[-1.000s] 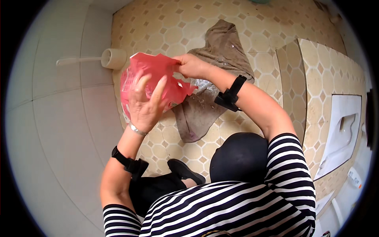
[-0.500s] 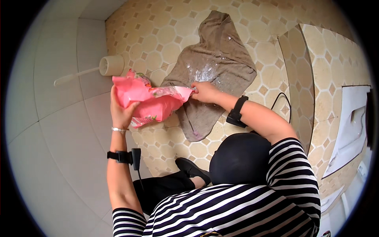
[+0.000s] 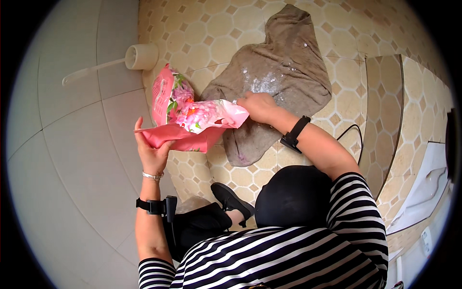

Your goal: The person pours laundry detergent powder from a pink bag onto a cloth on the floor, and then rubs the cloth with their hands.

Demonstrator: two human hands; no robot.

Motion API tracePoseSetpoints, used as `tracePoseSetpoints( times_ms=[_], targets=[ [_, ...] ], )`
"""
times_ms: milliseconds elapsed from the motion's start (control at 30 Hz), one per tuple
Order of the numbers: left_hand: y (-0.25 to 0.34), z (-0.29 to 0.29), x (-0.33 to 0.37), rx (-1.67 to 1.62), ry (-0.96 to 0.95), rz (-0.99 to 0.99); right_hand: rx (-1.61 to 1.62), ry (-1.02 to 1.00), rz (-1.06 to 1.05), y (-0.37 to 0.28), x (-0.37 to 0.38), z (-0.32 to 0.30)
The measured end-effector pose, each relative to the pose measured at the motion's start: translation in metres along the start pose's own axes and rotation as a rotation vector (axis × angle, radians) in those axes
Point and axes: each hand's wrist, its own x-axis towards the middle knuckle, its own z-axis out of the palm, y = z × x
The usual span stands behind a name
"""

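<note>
A pink plastic bag [image 3: 195, 115] with printed flowers hangs between my hands, its body bulging away from me. My left hand [image 3: 154, 156] pinches the near left edge of its mouth between thumb and fingers. At the bag's right corner my right hand [image 3: 260, 107] is closed, and its fingertips are partly hidden. Under that hand a brown cloth [image 3: 298, 60] lies rumpled on the floor. White powder [image 3: 266, 84] and small white crumbs are scattered on the cloth, just beyond my right hand. The inside of the bag is out of sight.
On the left, a cream toilet brush holder [image 3: 142, 57] with a long pale handle [image 3: 94, 71] stands by the grey tiled wall [image 3: 72, 144]. A tiled step [image 3: 382, 120] rises on the right, with a dark cable [image 3: 358, 132] beside it. My shoe [image 3: 231, 200] rests on the patterned tiles.
The bag has tipped toward me, so its flowered side now faces up and the pink lining shows less. Both hands keep their places on its edge. The view has shifted slightly.
</note>
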Motion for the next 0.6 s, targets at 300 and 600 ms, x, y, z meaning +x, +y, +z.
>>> tracePoseSetpoints(
  times_ms=[300,600],
  targets=[
    [-0.019,-0.001,-0.011,0.004,0.033,0.148,0.182,0.2,-0.055,0.002,-0.003,0.007],
    [-0.023,-0.01,-0.027,0.055,-0.072,0.188,0.028,0.231,-0.152,0.007,0.005,0.021]
  ],
)
